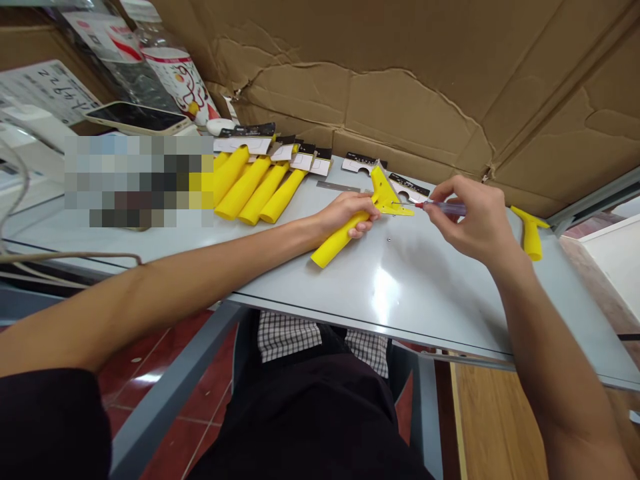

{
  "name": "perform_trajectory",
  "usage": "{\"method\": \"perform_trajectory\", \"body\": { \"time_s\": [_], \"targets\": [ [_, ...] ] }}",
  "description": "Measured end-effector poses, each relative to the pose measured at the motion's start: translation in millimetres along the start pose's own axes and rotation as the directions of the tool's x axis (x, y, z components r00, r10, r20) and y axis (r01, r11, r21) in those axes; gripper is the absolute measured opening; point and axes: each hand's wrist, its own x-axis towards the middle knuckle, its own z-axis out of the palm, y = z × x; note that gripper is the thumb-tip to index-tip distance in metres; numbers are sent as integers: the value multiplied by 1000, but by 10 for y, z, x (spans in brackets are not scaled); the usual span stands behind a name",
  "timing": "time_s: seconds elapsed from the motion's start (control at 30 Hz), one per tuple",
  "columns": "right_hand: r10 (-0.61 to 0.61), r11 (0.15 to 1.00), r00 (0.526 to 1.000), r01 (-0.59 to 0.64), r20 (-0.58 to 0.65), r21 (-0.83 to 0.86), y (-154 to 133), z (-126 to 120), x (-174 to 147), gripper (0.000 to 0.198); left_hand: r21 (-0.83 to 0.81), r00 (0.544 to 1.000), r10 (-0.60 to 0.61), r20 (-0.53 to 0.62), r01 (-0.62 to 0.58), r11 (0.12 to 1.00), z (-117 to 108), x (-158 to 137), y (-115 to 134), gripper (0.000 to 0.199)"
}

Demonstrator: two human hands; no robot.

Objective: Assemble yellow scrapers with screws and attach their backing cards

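Observation:
My left hand [350, 212] is wrapped around a yellow scraper [334, 245] with a tubular handle, its wide head angled up and to the right. A small screwdriver [453, 209] with a clear purplish handle is pinched in my right hand [477, 217]. Its thin shaft reaches left to the scraper head, where the tip meets or nearly meets a small screw hole. Just below the head, a tiny metal screw or nut [389, 239] lies on the table. Behind my left hand rests a flat metal blade [336, 186].
Several yellow scrapers [273, 193] with cards stand left on the grey table [310, 293]. Loose cards [357, 162] lie behind the work. Another yellow piece [531, 233] is at right. Cardboard [400, 100] walls the back; a phone [137, 117] and bottles [170, 63] sit far left.

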Motion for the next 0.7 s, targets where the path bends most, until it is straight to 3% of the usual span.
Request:
{"method": "perform_trajectory", "body": {
  "time_s": [0.13,0.43,0.7],
  "targets": [
    [18,999,999,-19,-37,-36,43,43,-9,7,20,1000,8,22,-8,1000,3,-14,8,18],
    [-63,998,997,62,54,6,-18,-21,1,17,22,999,-30,-12,30,999,9,-6,10,17],
    [-4,999,997,1,-76,-44,56,38,0,6,1,1000,-5,13,5,1000,6,-10,11,15]
  ]
}}
